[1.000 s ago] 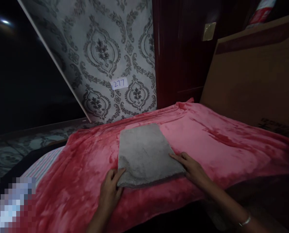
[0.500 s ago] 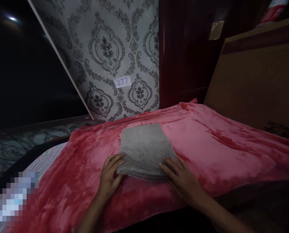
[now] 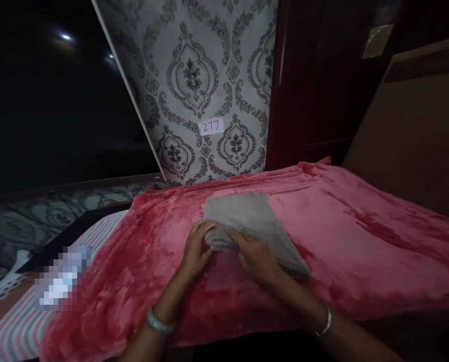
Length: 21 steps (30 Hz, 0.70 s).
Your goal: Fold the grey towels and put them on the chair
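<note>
A folded grey towel [image 3: 250, 213] lies on a red and pink plush blanket [image 3: 333, 241]. Its near left corner is rolled up into a thick curl, while the near right corner still lies flat. My left hand [image 3: 196, 251] is closed on the left end of the curl, with the thumb below and fingers on top. Close beside it, my right hand [image 3: 256, 254] grips the curl from the right, and its fingertips are partly hidden against the cloth. Both wrists wear a bangle.
Striped cloth [image 3: 107, 226] shows under the blanket at the left, with a pixelated patch over it. A large dark screen [image 3: 58, 110] stands behind on the left. Patterned wallpaper [image 3: 156, 110] bears a "277" label [image 3: 211, 126]. A cardboard box [image 3: 420, 130] leans at the right.
My right hand has moved left along the towel's near edge, close to my left hand. The near left corner is now curled up. The view has shifted left.
</note>
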Available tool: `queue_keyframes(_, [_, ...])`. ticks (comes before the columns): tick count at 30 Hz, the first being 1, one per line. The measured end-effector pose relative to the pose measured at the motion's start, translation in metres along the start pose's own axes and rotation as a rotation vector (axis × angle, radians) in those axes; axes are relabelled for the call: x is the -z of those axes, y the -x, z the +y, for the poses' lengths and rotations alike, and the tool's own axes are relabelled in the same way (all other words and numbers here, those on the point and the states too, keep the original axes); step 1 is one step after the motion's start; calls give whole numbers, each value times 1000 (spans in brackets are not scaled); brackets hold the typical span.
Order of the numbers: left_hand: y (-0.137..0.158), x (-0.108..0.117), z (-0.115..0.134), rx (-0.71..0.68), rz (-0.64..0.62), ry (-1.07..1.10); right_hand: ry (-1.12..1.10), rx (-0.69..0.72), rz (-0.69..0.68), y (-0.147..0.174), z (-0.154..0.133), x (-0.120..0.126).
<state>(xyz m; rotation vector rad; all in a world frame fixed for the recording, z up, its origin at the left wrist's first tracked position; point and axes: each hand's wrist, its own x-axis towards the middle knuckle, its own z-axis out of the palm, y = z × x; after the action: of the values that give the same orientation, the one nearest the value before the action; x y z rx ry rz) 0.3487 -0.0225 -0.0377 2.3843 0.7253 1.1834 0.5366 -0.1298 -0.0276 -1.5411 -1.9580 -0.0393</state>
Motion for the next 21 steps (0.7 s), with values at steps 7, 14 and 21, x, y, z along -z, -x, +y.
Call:
queue_keyframes(7, [-48,-21,-56,120,53,17,-96,15,110,-17,13,63])
queue_keyframes(14, [-68,-29,-60,336,64,316,-270,130,136,-41,25,148])
queue_keyframes(21, [-88,50,-16,306,67,252,-586,-67,186,-61,41,221])
